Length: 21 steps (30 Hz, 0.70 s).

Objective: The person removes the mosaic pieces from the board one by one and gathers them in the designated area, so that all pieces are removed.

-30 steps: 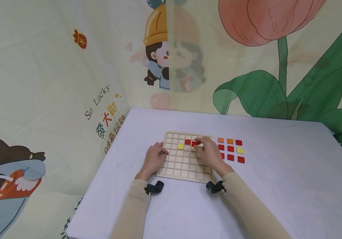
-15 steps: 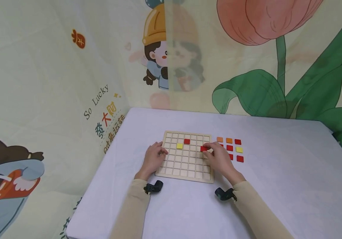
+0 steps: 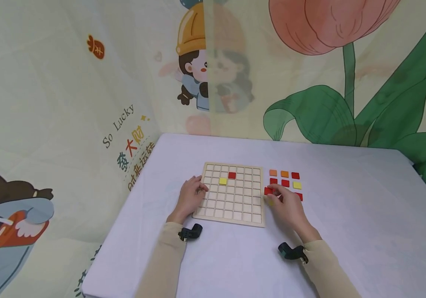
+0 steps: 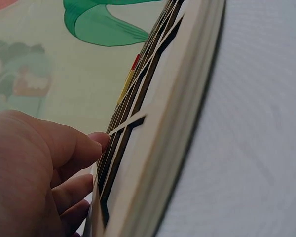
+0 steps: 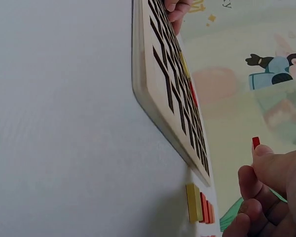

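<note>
My left hand (image 3: 190,196) rests at the left edge of a square wooden grid board (image 3: 233,205), fingers loosely bent at the rim in the left wrist view. A red square tile (image 3: 232,175) and a yellow square tile (image 3: 223,181) lie on the board's upper cells. Just right of the board, my right hand (image 3: 290,209) pinches another red tile (image 3: 267,191) between thumb and finger; in the right wrist view this held tile (image 5: 256,142) shows edge-on. Below that hand, partly hidden, is a yellow tile (image 5: 193,202).
Loose tiles sit in rows right of the board: two orange ones in the back row, including an orange tile (image 3: 284,174), several red, and a yellow tile (image 3: 297,185). A white cloth (image 3: 365,215) covers the table; a printed curtain (image 3: 123,49) hangs behind.
My right hand has carried the red tile from the board's upper right cells rightward, past the board's right edge, towards the loose tiles. The left hand has stayed at the board's left edge.
</note>
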Tool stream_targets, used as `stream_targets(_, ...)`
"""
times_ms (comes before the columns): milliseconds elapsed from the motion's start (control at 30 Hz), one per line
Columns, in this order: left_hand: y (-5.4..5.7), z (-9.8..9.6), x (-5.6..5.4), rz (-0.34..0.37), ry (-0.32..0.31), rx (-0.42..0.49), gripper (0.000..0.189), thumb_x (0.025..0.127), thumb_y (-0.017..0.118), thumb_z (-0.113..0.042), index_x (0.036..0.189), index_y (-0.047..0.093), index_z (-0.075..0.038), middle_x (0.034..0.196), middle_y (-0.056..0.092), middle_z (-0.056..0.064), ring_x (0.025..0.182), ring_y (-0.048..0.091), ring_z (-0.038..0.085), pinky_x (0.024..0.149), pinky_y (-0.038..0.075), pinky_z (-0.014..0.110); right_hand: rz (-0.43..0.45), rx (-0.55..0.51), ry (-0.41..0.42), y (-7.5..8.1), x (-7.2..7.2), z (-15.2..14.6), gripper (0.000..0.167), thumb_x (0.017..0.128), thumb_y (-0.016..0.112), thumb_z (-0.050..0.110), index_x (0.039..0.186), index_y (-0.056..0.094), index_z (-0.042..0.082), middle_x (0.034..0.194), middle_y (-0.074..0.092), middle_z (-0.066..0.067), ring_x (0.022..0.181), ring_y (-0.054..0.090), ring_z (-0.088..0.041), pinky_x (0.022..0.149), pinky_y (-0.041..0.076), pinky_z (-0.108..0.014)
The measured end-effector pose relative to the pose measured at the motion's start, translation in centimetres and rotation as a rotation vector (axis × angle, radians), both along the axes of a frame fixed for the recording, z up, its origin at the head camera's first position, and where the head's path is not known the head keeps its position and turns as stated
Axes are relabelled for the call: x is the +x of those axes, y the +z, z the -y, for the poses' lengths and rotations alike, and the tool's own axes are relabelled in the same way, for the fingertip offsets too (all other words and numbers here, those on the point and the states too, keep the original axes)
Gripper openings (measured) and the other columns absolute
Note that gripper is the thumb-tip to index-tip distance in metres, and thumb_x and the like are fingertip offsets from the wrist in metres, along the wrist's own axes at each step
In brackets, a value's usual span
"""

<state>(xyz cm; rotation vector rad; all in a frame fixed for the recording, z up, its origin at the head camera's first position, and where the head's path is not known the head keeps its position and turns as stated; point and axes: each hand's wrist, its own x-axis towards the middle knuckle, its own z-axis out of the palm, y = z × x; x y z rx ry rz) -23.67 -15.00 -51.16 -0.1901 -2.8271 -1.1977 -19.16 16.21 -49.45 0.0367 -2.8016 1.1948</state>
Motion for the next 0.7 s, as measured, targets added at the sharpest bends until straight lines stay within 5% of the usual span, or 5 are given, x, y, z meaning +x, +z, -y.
stream_targets(700, 0.2, 0.1, 0.1, 0.008, 0.001, 0.018, 0.012, 0.092, 0.057, -0.008, 0.088, 0.068, -0.012, 0.149, 0.045, 0.012, 0.146, 0.026, 0.031, 0.123, 0.010, 0.043, -0.041, 0.046, -0.120, -1.4, 2.5, -3.4, 0.038, 0.093, 0.067, 0.014, 0.128, 0.058, 0.004, 0.102, 0.061, -0.012, 0.088, 0.052, -0.023, 0.064, 0.047, -0.016)
